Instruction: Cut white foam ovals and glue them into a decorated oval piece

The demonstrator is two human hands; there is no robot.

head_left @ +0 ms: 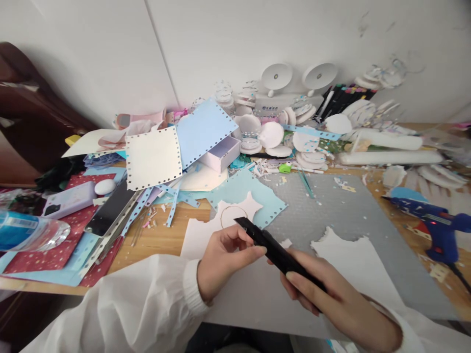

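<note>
A black utility knife [275, 252] is held slantwise over the table, its tip pointing up and left. My right hand [327, 289] wraps round the knife's handle. At the front end, my left hand [230, 255] has its thumb and curled fingers pinched on the knife, close behind the tip. Below lies white board [198, 238] with jagged cut edges and a round outline drawn on it. A second cut white piece [353, 257] rests to the right on the grey cutting mat [331, 206].
A blue glue gun [437, 220] lies at the right. To the left are a water bottle [33, 230], a dark phone [112, 208] and a lilac phone [69, 198]. Hole-punched paper sheets [154, 157], a lilac box [222, 154] and white foam discs [272, 135] crowd the back.
</note>
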